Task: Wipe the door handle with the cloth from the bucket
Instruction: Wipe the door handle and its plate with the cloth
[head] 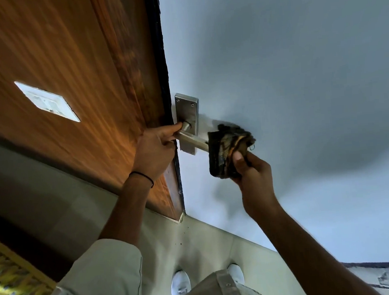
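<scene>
Both hands are working at the door handle [192, 141], which is sitting on its steel backplate [188, 122] close to the left edge of the pale door [288, 74], just beside the dark frame strip [163, 80]. The left hand [154, 151] is pinching the lever near its pivot, fingers curled narrow around the metal; the right hand [254, 177] is closed on the cloth [229, 150], which is bunching over the free end of the lever and touching it. No bucket is showing in view. Risks, as judged: the left fingers are occupying the pivot end, so the cloth is likely missing that stretch unless the grip is shifting; pressing down while rubbing could be turning the lever and swinging the door; the thumb-and-finger hold on the wadded cloth looks light, so a loose fold could be slipping off the lever end. The cloth looks dark and possibly damp, so it could be smearing the pale door face behind it. Room: the door face to the right of the handle and below it is lying open for strokes; leftward, the frame strip and the wooden panel [66, 64] are closing in tightly, leaving little clearance for knuckles.
</scene>
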### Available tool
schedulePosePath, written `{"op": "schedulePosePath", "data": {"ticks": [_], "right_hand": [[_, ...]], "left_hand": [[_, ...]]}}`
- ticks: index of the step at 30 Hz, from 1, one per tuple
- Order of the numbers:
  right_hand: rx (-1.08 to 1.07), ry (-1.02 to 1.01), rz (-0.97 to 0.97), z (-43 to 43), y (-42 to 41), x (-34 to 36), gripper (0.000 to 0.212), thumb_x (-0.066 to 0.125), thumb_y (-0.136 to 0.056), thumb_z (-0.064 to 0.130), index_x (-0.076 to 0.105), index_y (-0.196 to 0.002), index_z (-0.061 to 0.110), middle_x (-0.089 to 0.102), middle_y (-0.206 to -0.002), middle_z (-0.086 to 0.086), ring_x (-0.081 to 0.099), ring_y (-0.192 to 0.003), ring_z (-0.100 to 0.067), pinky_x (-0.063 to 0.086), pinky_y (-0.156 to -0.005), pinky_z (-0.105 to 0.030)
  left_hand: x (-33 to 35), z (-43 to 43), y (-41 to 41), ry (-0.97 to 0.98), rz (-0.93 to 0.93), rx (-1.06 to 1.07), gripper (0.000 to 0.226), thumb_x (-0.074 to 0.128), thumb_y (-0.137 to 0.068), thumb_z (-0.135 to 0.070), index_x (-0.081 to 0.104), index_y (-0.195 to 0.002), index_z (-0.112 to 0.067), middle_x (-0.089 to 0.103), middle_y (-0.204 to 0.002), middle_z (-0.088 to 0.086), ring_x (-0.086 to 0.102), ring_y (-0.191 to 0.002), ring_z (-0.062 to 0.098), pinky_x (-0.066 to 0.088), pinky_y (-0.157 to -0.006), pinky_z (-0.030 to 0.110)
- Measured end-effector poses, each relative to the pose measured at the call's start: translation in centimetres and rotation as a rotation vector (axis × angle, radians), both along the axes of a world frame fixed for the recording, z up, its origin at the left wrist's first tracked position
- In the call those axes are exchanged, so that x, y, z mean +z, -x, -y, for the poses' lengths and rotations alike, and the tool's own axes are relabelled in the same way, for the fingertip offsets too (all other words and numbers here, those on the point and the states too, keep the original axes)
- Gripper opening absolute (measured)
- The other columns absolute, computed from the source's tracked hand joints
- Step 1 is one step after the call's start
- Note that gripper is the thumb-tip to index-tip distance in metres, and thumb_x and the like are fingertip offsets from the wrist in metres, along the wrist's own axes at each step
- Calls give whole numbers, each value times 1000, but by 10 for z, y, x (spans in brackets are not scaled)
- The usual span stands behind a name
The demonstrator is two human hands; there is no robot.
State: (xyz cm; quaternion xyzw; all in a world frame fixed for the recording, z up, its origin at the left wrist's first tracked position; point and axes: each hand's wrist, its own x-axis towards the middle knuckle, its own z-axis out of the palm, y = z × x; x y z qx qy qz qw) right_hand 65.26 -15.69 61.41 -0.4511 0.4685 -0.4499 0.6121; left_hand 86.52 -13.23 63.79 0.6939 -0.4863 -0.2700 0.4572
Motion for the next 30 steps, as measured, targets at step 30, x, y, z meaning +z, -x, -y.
{"op": "schedulePosePath", "data": {"ticks": [30], "right_hand": [[-17,-569,761,-15,-89,4,63,26,-91,-17,82,-77,10,74,-95,-12,64,-94,-24,58,-81,-29]], "left_hand": [[5,0,-27,0,253,-257,63,46,-83,14,56,-136,-19,68,-125,7,69,-92,25,51,-87,14]]}}
